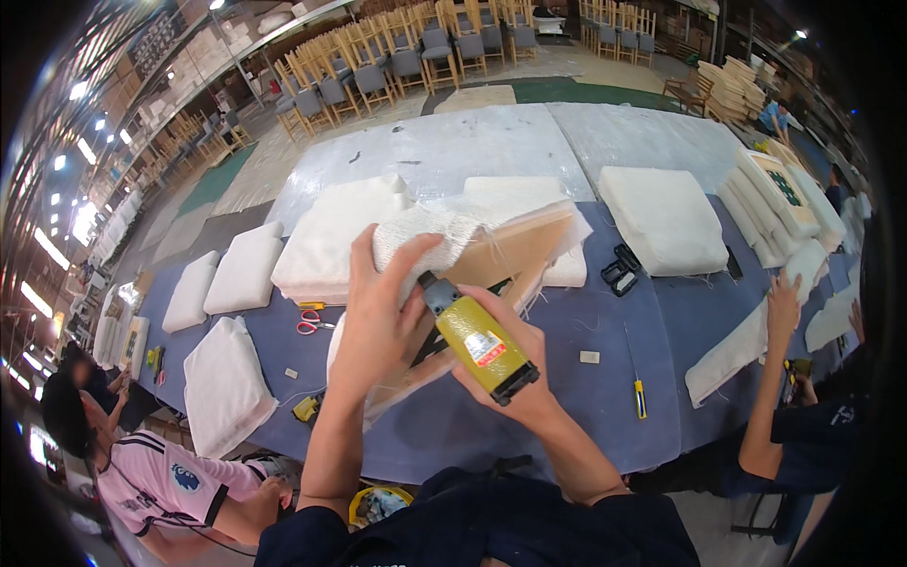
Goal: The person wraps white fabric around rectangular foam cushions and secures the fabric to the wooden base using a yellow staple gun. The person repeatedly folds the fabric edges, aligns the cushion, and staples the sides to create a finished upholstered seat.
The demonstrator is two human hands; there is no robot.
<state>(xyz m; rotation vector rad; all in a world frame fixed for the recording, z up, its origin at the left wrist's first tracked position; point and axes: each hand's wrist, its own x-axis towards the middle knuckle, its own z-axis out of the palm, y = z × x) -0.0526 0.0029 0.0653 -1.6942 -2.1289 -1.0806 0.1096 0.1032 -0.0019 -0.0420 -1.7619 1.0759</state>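
My right hand is wrapped round a yellow staple gun, its dark nose pointing up and left toward my left hand. With bent fingers, my left hand grips white fabric at the edge of a tilted seat cushion. The cushion's underside shows a bare wooden board with dark strips across an opening, partly hidden by the gun and my hands. Loose threads hang from the fabric. The gun's nose is close to the folded fabric; whether they touch I cannot tell.
White cushions lie about the blue-covered table. Red-handled scissors, a yellow screwdriver and a black object lie there too. Co-workers sit at left, in a pink shirt, and at right, in a dark sleeve.
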